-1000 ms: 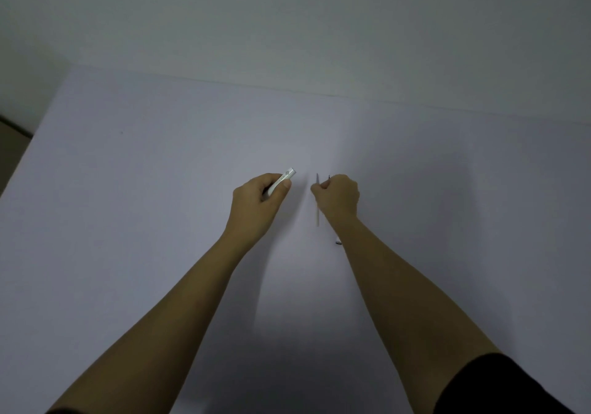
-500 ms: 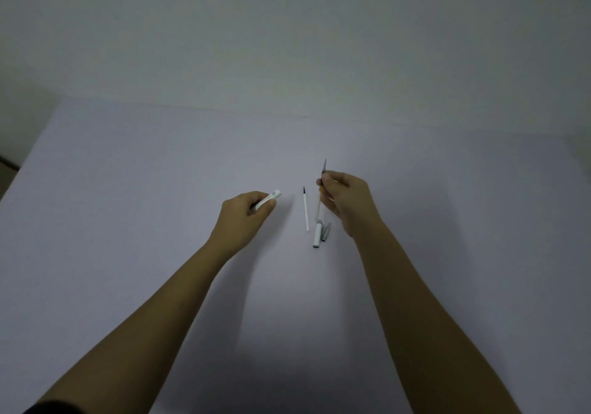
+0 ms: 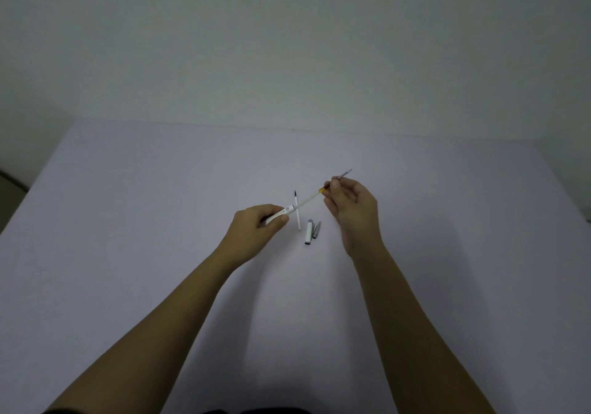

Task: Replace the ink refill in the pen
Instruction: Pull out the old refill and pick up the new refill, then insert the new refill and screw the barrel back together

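right fingers (image 3: 335, 186) pinch the refill (image 3: 308, 201), now swung down from upright so its tail meets the mouth of the pen barrel (image 3: 279, 214) gripped in the left hand (image 3: 256, 225) — insertion looks begun — above the spare refill (image 3: 297, 210) on the table (image 3: 128, 222).

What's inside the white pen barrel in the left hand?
A thin refill enters the pen barrel, pinched by the right hand. The left hand hides how deep it goes.
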`<state>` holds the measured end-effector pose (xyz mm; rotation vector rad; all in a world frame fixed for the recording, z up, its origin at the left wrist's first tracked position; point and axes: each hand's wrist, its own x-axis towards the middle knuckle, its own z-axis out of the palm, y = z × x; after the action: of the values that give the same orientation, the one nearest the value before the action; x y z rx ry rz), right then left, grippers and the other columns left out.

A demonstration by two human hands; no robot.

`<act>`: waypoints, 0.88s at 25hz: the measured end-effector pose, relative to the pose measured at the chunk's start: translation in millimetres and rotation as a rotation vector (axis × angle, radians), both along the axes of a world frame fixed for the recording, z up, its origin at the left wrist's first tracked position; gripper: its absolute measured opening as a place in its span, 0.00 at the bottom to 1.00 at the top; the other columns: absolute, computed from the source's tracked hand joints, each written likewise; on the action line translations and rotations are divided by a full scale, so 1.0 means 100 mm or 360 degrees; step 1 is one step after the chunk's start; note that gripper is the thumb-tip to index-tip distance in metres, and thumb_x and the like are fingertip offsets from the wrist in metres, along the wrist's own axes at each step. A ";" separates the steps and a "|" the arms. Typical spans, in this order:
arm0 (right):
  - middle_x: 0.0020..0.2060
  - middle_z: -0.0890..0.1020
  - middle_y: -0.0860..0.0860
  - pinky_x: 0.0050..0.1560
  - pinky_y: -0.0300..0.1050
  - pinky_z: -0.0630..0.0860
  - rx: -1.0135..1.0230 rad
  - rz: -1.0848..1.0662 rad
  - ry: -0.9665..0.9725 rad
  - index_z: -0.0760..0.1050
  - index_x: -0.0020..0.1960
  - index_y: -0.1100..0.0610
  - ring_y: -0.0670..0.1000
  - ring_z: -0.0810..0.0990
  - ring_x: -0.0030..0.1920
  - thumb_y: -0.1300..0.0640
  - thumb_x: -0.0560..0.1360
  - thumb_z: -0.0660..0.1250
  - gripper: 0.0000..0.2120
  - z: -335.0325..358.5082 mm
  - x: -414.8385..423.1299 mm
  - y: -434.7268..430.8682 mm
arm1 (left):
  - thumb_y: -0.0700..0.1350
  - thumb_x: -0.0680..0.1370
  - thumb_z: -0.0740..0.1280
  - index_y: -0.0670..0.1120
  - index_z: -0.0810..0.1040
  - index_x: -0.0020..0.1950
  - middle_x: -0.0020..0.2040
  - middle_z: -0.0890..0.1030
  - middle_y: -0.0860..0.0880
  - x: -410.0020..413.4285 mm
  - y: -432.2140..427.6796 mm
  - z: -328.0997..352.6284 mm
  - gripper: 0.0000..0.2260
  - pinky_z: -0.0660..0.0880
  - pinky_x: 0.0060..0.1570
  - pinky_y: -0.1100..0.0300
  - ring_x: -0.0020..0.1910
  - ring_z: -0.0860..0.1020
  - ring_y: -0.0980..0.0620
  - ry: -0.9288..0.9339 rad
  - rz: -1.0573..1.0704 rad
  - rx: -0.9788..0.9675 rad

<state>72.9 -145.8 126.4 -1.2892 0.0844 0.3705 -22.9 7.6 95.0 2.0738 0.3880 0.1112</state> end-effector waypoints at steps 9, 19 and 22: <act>0.43 0.83 0.50 0.41 0.32 0.79 0.0014 0.0003 0.0014 0.76 0.48 0.56 0.41 0.84 0.41 0.59 0.76 0.65 0.02 0.02 -0.13 -0.03 | 0.49 0.76 0.65 0.52 0.81 0.48 0.31 0.75 0.55 -0.07 -0.11 0.17 0.06 0.66 0.29 0.76 0.28 0.70 0.64 -0.0090 0.0033 -0.0018; 0.43 0.84 0.49 0.50 0.38 0.78 -0.0333 0.0385 -0.0027 0.81 0.47 0.53 0.46 0.83 0.48 0.53 0.73 0.68 0.06 -0.18 -0.17 0.05 | 0.46 0.76 0.66 0.49 0.81 0.54 0.35 0.76 0.58 -0.03 -0.07 0.23 0.08 0.66 0.32 0.78 0.32 0.72 0.67 -0.0173 0.0093 0.0017; 0.45 0.83 0.49 0.53 0.41 0.77 -0.0377 0.0393 0.0107 0.80 0.48 0.51 0.47 0.82 0.49 0.57 0.73 0.66 0.06 -0.35 -0.02 0.02 | 0.47 0.76 0.65 0.50 0.80 0.54 0.35 0.77 0.58 0.00 -0.02 0.24 0.09 0.67 0.31 0.76 0.31 0.72 0.65 -0.0158 0.0172 -0.0104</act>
<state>70.8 -143.7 91.6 -1.5262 0.0262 0.6303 -23.3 5.1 118.8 1.9745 0.4373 0.2620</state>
